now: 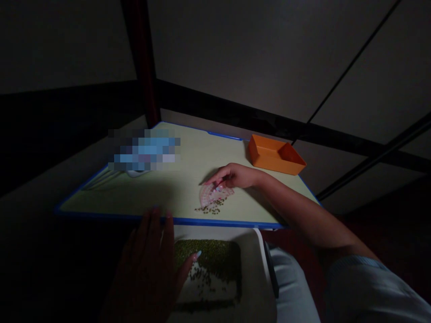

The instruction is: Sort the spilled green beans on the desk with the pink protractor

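Note:
My right hand (pixel 232 176) is closed on a pink, see-through protractor (pixel 206 194), which lies low against the yellow tabletop (pixel 188 170). Along the protractor's straight edge lies a small scatter of green beans (pixel 213 209), close to the table's blue front rim. My left hand (pixel 151 264) is in shadow, its fingers stretched up to the rim and its thumb held apart, with nothing visible in it. Below the rim, partly behind that hand, is a white bin (pixel 259 264) with many more green beans (pixel 215 253) on its bottom.
An orange rectangular tray (pixel 276 154) stands at the table's back right. A blurred-out bluish object (pixel 148 150) sits at the back left, with thin rods beside it. My leg in pale trousers (pixel 291 282) is right of the bin. A wall rises behind the table.

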Demonstrator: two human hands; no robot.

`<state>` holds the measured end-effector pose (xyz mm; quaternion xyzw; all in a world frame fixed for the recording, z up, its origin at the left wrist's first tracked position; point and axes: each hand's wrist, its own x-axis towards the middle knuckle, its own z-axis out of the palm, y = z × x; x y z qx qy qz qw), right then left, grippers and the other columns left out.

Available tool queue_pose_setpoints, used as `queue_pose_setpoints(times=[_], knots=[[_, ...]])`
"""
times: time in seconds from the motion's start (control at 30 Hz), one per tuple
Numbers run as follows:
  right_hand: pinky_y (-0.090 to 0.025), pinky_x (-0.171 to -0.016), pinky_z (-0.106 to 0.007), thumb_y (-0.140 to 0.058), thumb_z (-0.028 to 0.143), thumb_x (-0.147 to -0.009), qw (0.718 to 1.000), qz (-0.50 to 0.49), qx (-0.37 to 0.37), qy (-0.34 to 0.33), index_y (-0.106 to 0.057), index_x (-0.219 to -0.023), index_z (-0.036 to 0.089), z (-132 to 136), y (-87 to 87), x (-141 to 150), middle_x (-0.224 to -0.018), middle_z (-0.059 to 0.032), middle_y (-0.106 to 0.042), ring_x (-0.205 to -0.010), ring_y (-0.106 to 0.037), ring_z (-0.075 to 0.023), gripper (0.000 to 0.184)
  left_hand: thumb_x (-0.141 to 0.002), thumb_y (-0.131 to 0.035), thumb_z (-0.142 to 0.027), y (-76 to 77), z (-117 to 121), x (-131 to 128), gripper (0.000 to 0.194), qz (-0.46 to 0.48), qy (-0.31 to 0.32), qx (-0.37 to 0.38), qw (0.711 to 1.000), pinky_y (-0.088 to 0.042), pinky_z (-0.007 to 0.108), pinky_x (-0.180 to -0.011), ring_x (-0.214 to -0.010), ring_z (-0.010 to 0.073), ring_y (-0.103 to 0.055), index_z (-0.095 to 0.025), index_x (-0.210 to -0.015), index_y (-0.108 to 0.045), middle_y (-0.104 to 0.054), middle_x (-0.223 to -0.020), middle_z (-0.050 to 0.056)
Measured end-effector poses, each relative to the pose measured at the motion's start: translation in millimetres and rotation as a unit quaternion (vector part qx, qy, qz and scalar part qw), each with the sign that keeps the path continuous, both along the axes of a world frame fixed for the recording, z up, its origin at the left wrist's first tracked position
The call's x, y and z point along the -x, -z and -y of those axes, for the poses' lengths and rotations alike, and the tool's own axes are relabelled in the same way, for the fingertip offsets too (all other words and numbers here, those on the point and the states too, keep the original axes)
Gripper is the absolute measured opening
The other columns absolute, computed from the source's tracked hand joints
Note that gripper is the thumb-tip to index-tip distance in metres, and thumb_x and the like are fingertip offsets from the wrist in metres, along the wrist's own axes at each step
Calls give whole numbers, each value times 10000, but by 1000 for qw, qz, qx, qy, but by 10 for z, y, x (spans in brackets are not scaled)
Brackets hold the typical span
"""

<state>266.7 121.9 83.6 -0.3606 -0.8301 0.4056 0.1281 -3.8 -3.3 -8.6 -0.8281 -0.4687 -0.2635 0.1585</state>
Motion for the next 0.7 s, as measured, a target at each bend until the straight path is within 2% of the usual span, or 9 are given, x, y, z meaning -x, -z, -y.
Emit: queue_pose_setpoints(times=[0.3,0.57,0.7], knots=[[-416,-629,-230,-587,127,-813,999,-11,-14,37,-657,-1157,146,240,13,-269,-741,30,-584,-645,-483,-81,352,-787,-312,-668,35,-39,-9,925,-5,-9,32,999,-362,576,-1030,-1389,423,-254,-63,-1452,-91,-287,-1467,310],[-439,-667,-240,-635,128,-795,999,-18,-18,40,-642,-1162,113,405,15,-476,-715,30,-552,-684,-503,-88,367,-774,-355,-634,56,-66,-12,911,-7,-20,32,999,-351,578,-1047,-1393,415,-255,-82,-1457,-112,-268,-1493,276],[-423,-616,-225,-658,138,-778,997,-44,-4,65,-644,-1140,122,496,6,-541,-689,42,-546,-638,-482,-79,362,-774,-359,-632,31,-67,-25,913,-2,-16,42,999,-333,589,-1058,-1390,423,-255,-90,-1459,-95,-202,-1532,247]])
